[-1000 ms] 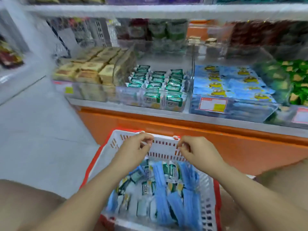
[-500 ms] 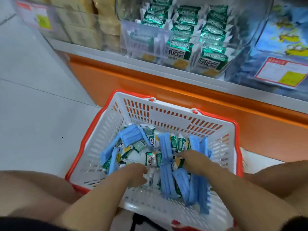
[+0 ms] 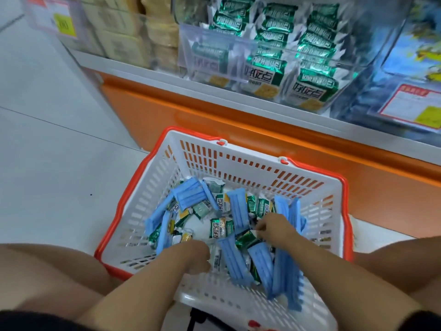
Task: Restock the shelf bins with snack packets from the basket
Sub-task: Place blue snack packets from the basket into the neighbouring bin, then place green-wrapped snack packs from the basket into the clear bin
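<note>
Both hands down in the basket [image 3: 120, 211], among the snack packets [image 3: 218, 227].
Left hand [image 3: 196, 256] and right hand [image 3: 275, 229] were apart, fingers curled into the loose pile. Fingertips were buried, so I could not tell whether either gripped anything. The shelf bin [image 3: 267, 58] above was cut off at the top. Packets judged light, crinkly and slippery, best pinched by a sealed end.

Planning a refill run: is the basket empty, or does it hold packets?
Not empty: blue packets and green packets lie piled across the floor of the basket.
</note>
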A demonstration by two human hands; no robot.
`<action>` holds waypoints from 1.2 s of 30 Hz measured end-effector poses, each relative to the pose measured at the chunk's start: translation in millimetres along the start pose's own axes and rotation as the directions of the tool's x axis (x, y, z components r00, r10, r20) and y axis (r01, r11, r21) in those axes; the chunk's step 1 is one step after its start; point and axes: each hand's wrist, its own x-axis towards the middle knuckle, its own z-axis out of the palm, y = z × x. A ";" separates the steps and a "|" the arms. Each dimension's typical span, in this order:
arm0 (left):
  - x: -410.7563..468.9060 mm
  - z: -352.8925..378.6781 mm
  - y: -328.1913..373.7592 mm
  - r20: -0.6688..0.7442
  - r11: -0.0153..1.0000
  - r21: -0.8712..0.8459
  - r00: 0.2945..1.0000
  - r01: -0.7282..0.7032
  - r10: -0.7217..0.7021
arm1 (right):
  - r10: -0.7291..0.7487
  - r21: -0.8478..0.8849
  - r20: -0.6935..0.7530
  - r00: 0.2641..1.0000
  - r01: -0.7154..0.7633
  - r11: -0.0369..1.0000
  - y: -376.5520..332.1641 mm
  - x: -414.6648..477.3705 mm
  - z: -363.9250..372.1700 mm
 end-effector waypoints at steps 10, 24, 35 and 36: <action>-23.2 -3.9 12.9 -0.286 0.976 -0.176 0.955 -0.129 0.074 | -0.001 -0.142 -0.012 1.000 0.000 0.990 -10.1 -17.8 24.1; -50.0 -59.5 19.0 -0.306 0.202 -0.940 0.942 -0.275 -0.141 | -0.221 0.278 -0.505 0.834 0.400 0.873 -68.7 -88.4 -80.2; -172.5 -154.4 32.1 -0.801 0.145 -0.588 0.598 -0.795 0.032 | -0.222 0.268 -0.838 0.498 0.732 0.627 -133.3 -190.4 -192.0; -184.7 -160.7 30.2 -0.839 0.266 -0.513 0.542 -0.816 0.045 | -0.220 0.268 -0.839 0.497 0.730 0.628 -138.3 -194.8 -203.3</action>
